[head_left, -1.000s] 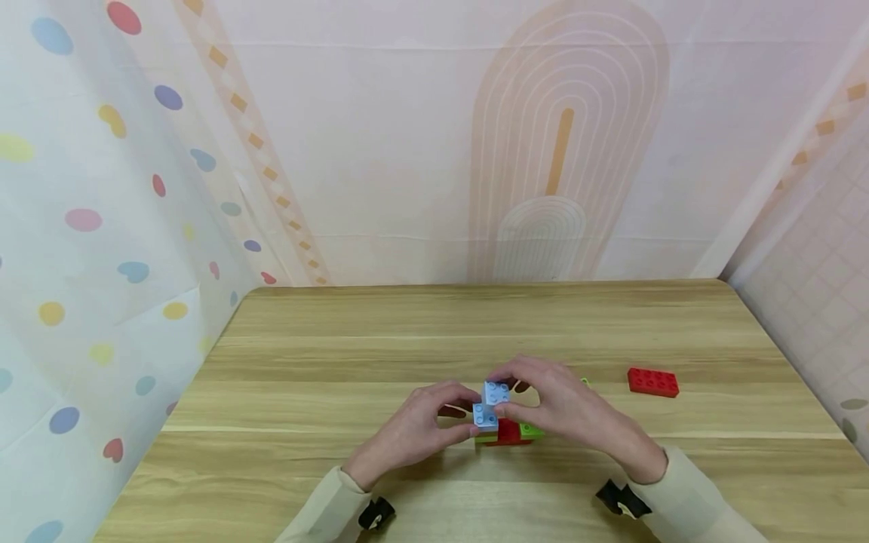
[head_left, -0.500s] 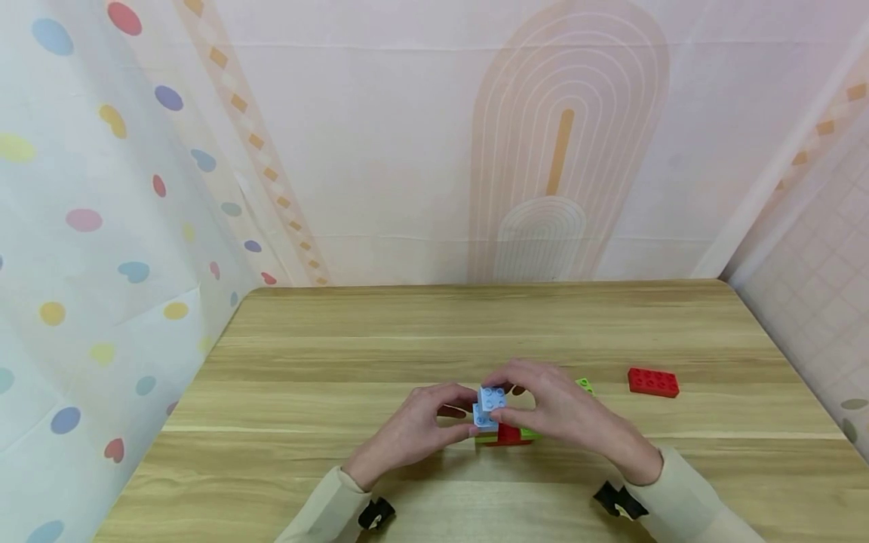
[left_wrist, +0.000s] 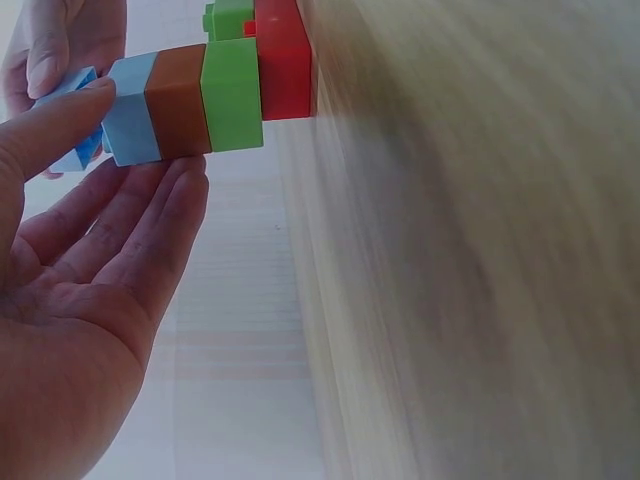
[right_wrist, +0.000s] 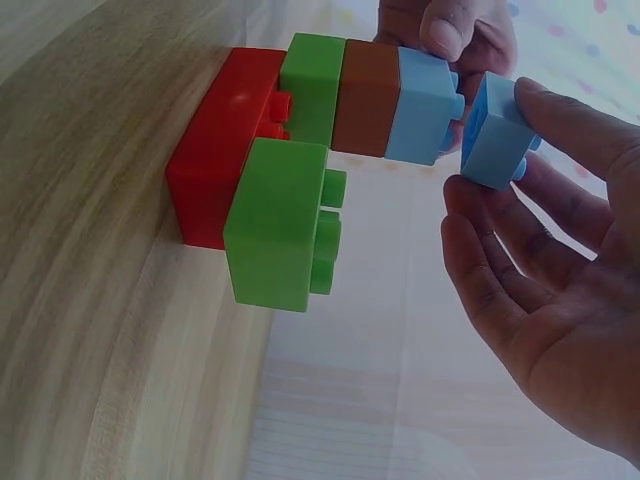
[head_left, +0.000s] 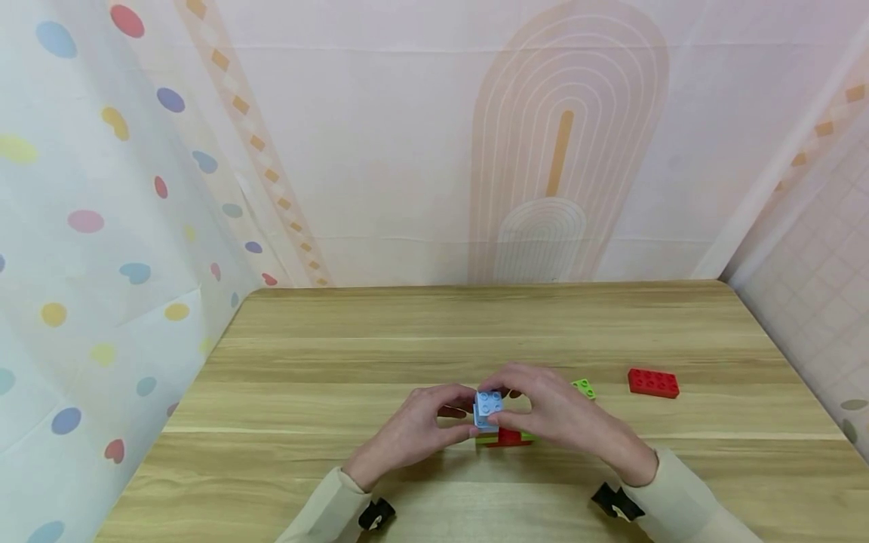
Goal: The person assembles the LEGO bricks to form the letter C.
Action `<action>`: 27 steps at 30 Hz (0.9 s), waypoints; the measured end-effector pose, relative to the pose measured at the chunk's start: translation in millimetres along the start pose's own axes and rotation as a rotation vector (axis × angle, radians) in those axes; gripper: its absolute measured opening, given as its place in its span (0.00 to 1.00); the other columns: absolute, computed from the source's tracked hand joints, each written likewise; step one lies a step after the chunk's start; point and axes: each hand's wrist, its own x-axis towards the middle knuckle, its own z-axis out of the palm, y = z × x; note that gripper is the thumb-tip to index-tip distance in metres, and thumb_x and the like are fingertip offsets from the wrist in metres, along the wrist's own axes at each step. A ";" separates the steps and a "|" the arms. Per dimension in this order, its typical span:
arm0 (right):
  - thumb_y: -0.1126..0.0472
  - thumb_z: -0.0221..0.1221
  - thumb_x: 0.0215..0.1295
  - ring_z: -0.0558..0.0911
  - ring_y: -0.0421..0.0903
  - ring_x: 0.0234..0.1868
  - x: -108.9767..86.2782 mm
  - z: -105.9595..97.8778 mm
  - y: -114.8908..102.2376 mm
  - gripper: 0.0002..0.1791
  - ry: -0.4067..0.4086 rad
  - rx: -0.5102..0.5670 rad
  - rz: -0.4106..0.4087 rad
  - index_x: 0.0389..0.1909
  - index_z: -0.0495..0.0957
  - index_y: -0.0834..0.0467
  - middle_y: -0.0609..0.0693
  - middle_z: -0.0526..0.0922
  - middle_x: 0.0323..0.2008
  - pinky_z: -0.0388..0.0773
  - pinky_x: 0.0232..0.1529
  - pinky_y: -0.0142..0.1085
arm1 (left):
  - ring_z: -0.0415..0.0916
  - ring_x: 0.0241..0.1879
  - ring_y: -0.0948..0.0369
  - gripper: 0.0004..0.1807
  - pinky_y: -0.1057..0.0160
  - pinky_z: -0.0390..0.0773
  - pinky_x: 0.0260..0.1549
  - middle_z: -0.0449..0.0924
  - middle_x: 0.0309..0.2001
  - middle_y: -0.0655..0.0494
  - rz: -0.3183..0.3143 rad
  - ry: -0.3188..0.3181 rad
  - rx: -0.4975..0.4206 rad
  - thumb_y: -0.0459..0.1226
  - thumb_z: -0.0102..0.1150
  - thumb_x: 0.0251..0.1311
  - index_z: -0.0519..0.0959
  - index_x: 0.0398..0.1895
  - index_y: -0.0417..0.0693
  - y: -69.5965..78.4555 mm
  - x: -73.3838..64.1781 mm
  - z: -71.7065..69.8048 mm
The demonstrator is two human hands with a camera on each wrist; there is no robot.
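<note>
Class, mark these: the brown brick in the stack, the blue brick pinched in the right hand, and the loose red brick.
Brown brick (right_wrist: 366, 99): right wrist view, on its side face.
Pinched blue brick (right_wrist: 502, 133): right wrist view, on its side face.
Loose red brick (head_left: 653, 381): head view, on its studded top.

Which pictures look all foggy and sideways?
Left wrist: pale haze, the table tipped on its side, its grain blurry; right wrist: also hazy and tipped, though the near green brick has fairly sharp edges; head: upright, evenly lit, the lone red brick clear.
</note>
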 end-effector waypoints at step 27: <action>0.51 0.67 0.63 0.78 0.36 0.41 2.6 6.2 0.8 0.17 -0.027 -0.048 0.030 0.51 0.83 0.51 0.39 0.80 0.46 0.79 0.41 0.32 | 0.80 0.48 0.66 0.18 0.68 0.79 0.49 0.83 0.49 0.60 -0.018 -0.016 0.015 0.38 0.67 0.63 0.78 0.55 0.48 1.2 0.3 -0.6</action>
